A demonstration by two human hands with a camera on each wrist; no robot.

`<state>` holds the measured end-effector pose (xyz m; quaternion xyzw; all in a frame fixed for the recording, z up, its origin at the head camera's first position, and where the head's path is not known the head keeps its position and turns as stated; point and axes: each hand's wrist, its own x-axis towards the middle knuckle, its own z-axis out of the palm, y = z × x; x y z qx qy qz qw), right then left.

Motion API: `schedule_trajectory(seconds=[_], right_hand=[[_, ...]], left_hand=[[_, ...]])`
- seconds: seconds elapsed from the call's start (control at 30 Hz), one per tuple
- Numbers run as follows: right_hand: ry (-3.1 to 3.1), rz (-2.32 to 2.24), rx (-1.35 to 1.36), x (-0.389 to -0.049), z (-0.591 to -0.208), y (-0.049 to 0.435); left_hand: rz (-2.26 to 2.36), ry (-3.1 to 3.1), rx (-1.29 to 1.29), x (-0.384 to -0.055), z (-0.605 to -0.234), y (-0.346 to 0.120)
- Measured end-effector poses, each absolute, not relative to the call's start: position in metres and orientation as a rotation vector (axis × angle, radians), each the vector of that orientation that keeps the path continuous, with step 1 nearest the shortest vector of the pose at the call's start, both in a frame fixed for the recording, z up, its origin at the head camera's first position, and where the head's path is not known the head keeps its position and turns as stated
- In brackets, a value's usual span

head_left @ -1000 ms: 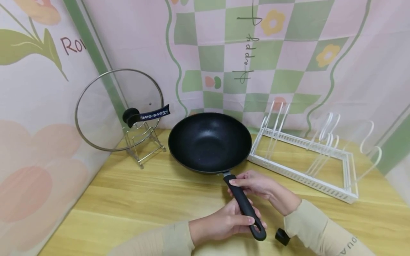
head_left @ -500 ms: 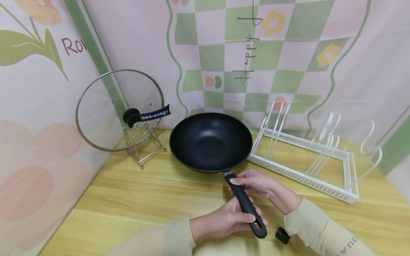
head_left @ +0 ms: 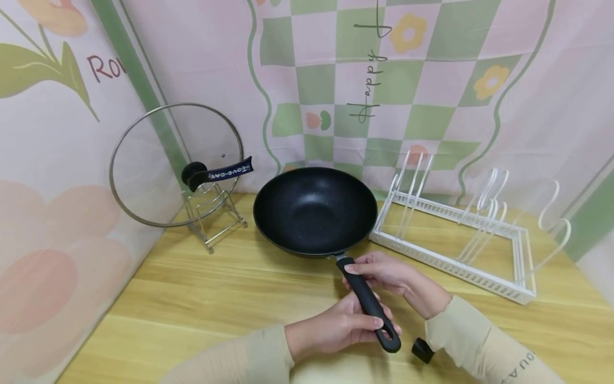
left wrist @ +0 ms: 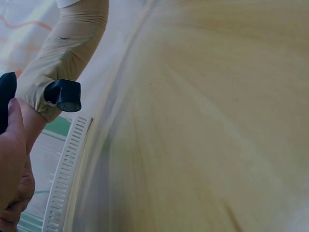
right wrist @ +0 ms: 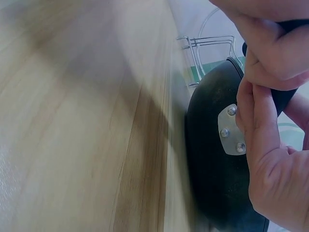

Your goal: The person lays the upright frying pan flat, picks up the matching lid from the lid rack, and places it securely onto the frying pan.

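A black wok (head_left: 314,213) with a long black handle (head_left: 366,296) is at the middle of the wooden table, its bowl facing up and toward me. My left hand (head_left: 342,325) grips the handle near its looped end, thumb on top. Closer to the bowl, my right hand (head_left: 384,272) holds the same handle, with the thumb on its upper side and the fingers underneath. In the right wrist view, the riveted metal bracket (right wrist: 228,128) shows on the wok's dark outer side, beside the fingers.
On the left, a glass lid (head_left: 144,160) with a black knob leans upright in a small wire stand (head_left: 216,234). A white rack (head_left: 451,269) with upright loops stands at right. Below my right sleeve is a small black camera mount (head_left: 422,350). Printed cloth (head_left: 316,85) hangs behind.
The wok handle and both hands have shifted slightly away from me, with the handle's end a little farther up in the view. Both grips stay the same.
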<state>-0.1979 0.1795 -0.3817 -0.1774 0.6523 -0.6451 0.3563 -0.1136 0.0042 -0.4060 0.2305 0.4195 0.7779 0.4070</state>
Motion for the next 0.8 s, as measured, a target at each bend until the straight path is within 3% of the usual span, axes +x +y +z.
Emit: schedule_trajectory(seconds=[0.8], right_hand=[[1.615, -1.680, -0.435, -0.2033, -0.3865, 0.1862]], left_hand=[[1.965, 1.051, 0.461, -0.1164, -0.4019, 0.0091]])
